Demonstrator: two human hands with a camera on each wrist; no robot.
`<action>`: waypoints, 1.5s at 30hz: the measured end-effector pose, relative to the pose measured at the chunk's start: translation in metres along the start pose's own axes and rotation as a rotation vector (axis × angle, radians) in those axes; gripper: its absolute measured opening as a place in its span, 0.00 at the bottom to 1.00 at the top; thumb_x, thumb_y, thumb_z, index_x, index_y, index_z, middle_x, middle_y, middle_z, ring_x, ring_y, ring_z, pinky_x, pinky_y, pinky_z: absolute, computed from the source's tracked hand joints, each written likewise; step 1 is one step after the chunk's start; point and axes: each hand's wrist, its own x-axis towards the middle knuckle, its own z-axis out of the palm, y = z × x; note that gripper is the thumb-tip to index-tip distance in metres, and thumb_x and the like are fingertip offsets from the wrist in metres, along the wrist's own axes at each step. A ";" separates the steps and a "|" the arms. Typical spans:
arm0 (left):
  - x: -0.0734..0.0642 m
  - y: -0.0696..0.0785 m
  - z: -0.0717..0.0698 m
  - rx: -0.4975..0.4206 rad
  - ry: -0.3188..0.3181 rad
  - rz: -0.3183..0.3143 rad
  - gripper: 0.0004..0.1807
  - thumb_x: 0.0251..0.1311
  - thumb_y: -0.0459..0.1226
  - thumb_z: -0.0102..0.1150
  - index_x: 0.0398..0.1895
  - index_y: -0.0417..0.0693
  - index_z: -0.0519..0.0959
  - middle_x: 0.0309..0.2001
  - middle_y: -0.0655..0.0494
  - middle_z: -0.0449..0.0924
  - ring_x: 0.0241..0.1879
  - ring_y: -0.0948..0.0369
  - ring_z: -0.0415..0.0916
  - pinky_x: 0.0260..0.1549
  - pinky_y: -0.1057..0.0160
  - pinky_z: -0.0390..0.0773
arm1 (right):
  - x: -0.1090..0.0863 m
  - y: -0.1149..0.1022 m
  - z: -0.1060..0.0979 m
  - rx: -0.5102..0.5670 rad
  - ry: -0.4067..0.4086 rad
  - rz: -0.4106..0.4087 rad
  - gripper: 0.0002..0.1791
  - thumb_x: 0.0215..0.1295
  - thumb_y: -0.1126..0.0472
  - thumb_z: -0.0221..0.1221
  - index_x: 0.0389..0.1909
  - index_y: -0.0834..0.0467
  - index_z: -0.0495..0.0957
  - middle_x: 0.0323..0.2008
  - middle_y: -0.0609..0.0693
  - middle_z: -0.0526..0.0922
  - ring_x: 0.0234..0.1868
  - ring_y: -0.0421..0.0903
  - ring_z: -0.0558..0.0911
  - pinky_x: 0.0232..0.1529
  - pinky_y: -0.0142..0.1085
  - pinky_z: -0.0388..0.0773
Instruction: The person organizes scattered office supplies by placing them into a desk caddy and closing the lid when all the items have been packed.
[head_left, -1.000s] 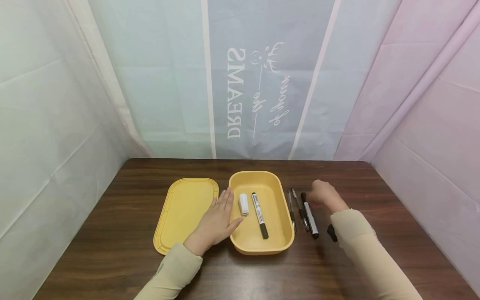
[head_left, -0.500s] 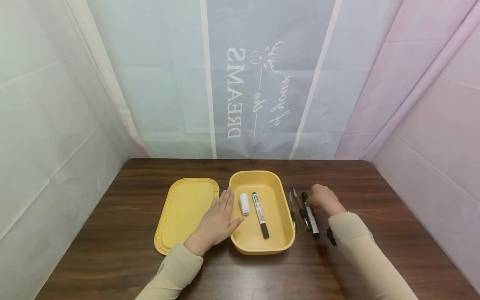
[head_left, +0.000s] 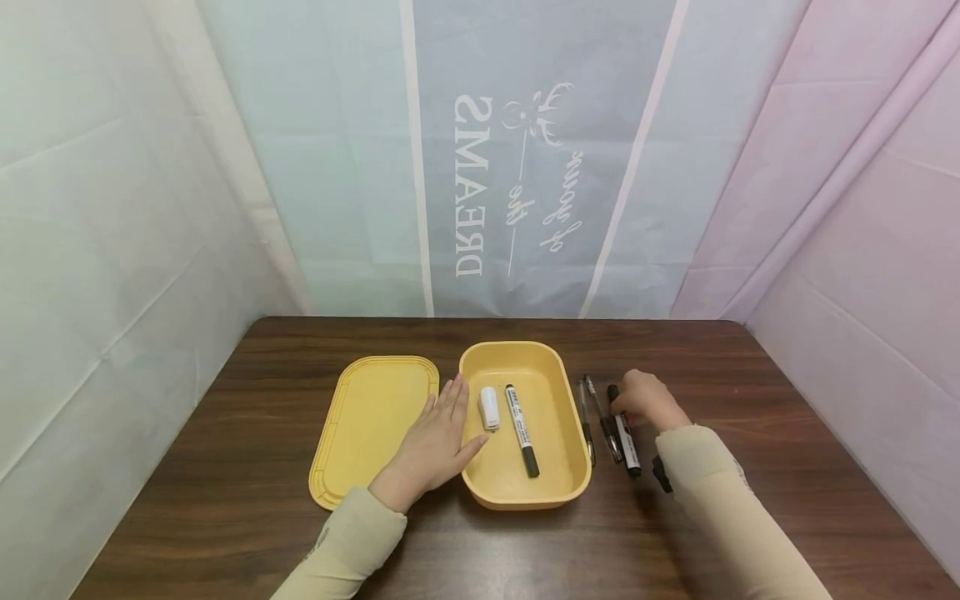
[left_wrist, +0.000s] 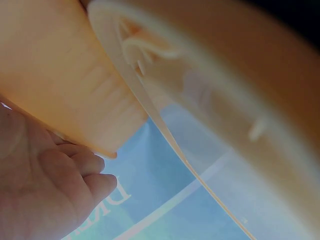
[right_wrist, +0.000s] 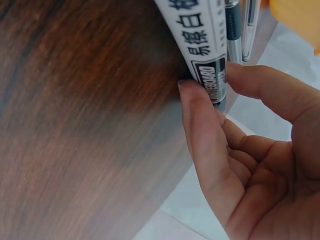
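Observation:
My right hand (head_left: 651,400) pinches a whiteboard marker (head_left: 628,446) between thumb and finger near its far end. The marker's white barrel with black lettering shows large in the right wrist view. My left hand (head_left: 427,446), fingers straight, rests against the left side of a yellow plastic box (head_left: 555,462). Inside that box lie a small white stapler-like object (head_left: 489,408) and another whiteboard marker (head_left: 518,421) with a black cap. The left wrist view has the left hand's curved fingertips (left_wrist: 100,185) by the box wall.
Two pens, a clear one (head_left: 585,425) and one with a black grip (head_left: 604,423), lie between the box and the pinched marker. A yellow lid (head_left: 375,425) lies flat left of the box. Fabric walls stand behind and beside the brown table (head_left: 795,467).
My right hand has come down and slightly towards me onto the far end of the marker and taken hold of it. The marker has shifted slightly right. My left hand has stayed put.

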 end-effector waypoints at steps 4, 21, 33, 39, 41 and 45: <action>0.002 0.001 0.001 0.002 0.005 -0.003 0.41 0.70 0.53 0.40 0.70 0.27 0.47 0.72 0.36 0.44 0.71 0.45 0.44 0.66 0.45 0.50 | 0.004 0.002 0.000 -0.011 0.000 -0.001 0.22 0.51 0.70 0.60 0.08 0.53 0.59 0.09 0.49 0.69 0.13 0.44 0.76 0.18 0.33 0.76; 0.006 0.005 0.000 0.016 -0.005 -0.019 0.42 0.70 0.54 0.39 0.70 0.27 0.47 0.72 0.35 0.44 0.71 0.45 0.44 0.66 0.46 0.49 | 0.013 0.006 -0.002 0.015 -0.015 0.015 0.22 0.52 0.69 0.62 0.09 0.53 0.61 0.12 0.51 0.71 0.13 0.43 0.75 0.19 0.33 0.76; 0.005 0.005 -0.001 -0.013 0.010 -0.011 0.41 0.69 0.52 0.42 0.70 0.27 0.48 0.72 0.35 0.44 0.71 0.44 0.44 0.66 0.45 0.50 | 0.011 0.006 -0.001 0.018 0.005 0.006 0.21 0.52 0.69 0.63 0.10 0.54 0.62 0.12 0.53 0.73 0.13 0.44 0.75 0.19 0.34 0.77; 0.006 0.004 -0.001 -0.006 0.008 -0.013 0.41 0.69 0.52 0.41 0.70 0.27 0.48 0.72 0.35 0.44 0.71 0.44 0.44 0.66 0.45 0.50 | 0.011 0.005 -0.002 0.010 -0.003 -0.009 0.23 0.53 0.68 0.62 0.09 0.53 0.59 0.11 0.51 0.71 0.13 0.44 0.76 0.20 0.34 0.77; 0.006 0.004 0.000 -0.006 0.010 -0.011 0.41 0.69 0.53 0.41 0.70 0.27 0.48 0.72 0.35 0.44 0.71 0.44 0.45 0.66 0.45 0.50 | 0.011 0.006 -0.002 0.010 -0.005 -0.008 0.23 0.53 0.68 0.62 0.09 0.53 0.59 0.11 0.51 0.71 0.13 0.43 0.75 0.20 0.34 0.77; 0.006 0.004 0.000 -0.009 0.010 -0.012 0.41 0.70 0.53 0.41 0.70 0.27 0.48 0.72 0.36 0.44 0.71 0.45 0.44 0.66 0.46 0.50 | 0.011 0.007 -0.004 0.035 -0.008 0.009 0.21 0.51 0.68 0.63 0.11 0.54 0.61 0.12 0.52 0.72 0.14 0.44 0.76 0.20 0.35 0.78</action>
